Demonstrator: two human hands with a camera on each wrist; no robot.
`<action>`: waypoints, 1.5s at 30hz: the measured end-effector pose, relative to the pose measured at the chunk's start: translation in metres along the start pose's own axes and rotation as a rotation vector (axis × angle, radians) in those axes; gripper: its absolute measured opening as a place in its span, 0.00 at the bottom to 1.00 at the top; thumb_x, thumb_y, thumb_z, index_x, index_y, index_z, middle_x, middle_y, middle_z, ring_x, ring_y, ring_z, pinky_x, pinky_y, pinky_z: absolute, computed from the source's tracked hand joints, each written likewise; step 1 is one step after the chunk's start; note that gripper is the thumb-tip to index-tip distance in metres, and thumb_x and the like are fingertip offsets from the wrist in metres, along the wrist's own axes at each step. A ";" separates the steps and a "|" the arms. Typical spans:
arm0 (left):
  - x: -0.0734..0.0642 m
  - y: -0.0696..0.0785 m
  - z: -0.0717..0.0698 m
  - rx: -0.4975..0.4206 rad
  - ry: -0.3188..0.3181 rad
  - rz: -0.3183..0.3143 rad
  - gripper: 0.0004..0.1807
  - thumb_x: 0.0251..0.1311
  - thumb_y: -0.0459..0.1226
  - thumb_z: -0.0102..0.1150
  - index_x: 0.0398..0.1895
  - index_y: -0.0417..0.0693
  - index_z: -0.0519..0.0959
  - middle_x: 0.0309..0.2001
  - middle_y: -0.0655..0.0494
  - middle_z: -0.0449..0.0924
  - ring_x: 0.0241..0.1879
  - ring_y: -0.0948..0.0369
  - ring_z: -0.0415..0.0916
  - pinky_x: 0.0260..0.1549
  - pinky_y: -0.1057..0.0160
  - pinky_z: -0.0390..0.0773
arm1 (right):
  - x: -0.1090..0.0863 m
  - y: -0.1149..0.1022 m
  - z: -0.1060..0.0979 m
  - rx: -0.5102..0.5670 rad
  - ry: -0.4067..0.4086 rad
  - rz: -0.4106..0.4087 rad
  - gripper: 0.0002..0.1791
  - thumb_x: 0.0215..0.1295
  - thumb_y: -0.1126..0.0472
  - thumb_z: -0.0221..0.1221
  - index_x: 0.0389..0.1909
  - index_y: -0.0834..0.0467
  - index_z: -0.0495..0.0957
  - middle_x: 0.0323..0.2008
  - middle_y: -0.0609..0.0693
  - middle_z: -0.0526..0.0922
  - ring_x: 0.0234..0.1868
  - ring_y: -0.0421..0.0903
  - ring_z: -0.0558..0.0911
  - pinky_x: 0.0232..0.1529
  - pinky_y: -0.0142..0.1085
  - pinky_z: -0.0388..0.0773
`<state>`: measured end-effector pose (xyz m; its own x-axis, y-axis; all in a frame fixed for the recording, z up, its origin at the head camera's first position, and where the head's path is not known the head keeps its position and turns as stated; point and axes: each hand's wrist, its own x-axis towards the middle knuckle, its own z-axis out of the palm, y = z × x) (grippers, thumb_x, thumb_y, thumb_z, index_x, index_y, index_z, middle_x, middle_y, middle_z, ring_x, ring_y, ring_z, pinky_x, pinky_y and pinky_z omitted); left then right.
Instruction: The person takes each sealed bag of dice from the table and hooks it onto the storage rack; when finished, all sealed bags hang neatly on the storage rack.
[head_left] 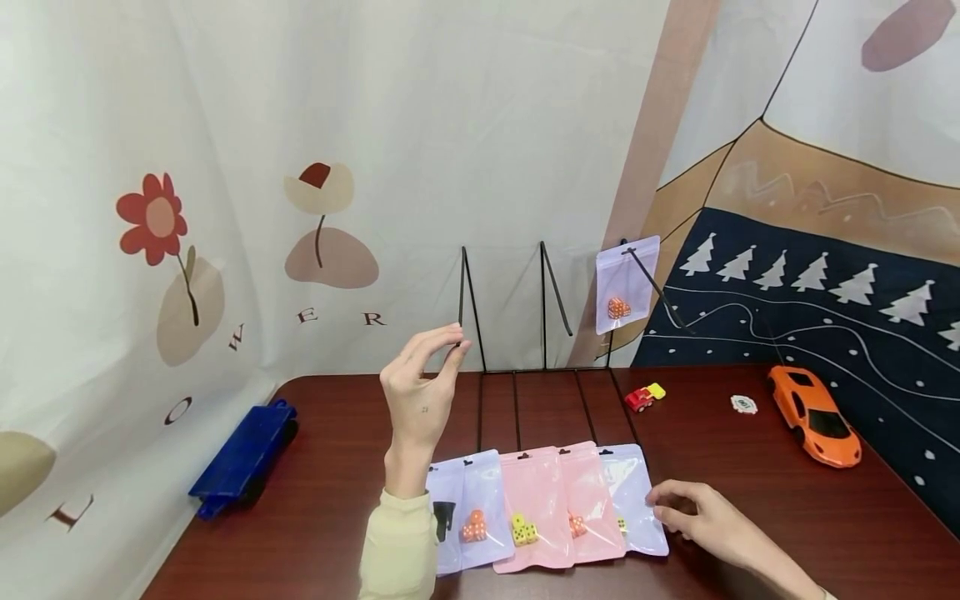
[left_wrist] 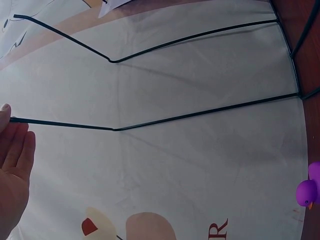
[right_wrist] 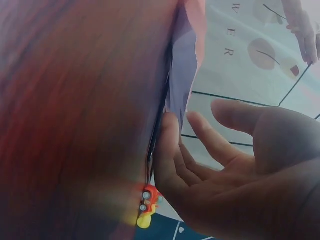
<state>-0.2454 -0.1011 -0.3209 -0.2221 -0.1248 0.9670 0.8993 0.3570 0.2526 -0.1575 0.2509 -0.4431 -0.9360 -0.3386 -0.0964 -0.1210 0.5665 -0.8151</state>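
My left hand (head_left: 422, 400) is raised and pinches the tip of the left prong of a black wire display rack (head_left: 545, 308); the left wrist view shows the prong end between thumb and fingers. My right hand (head_left: 708, 521) touches the right edge of a light purple zip bag (head_left: 633, 483), thumb apart from the fingers. That bag is the rightmost in an overlapping row with pink bags (head_left: 532, 479) and other purple bags (head_left: 487, 483), several holding orange or yellow dice. Another purple bag (head_left: 637, 283) with orange dice hangs on the rack's right prong.
A blue toy trailer (head_left: 243, 458) stands at the table's left edge. On the right are a small red and yellow toy car (head_left: 643, 397), a white tag (head_left: 744, 404) and an orange toy car (head_left: 815, 417). In the left wrist view, a purple toy duck (left_wrist: 307, 192) sits near the rack.
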 end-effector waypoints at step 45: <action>0.000 0.001 0.000 0.005 0.005 0.006 0.07 0.47 0.25 0.70 0.32 0.38 0.84 0.35 0.50 0.84 0.36 0.56 0.83 0.40 0.64 0.80 | -0.001 -0.012 -0.005 -0.050 0.234 0.132 0.11 0.54 0.72 0.65 0.38 0.62 0.80 0.38 0.53 0.80 0.31 0.46 0.75 0.28 0.31 0.75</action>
<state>-0.2445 -0.1008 -0.3206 -0.2147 -0.1271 0.9684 0.8987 0.3625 0.2468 -0.1570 0.2480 -0.4298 -0.9949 -0.0798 -0.0611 -0.0031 0.6324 -0.7746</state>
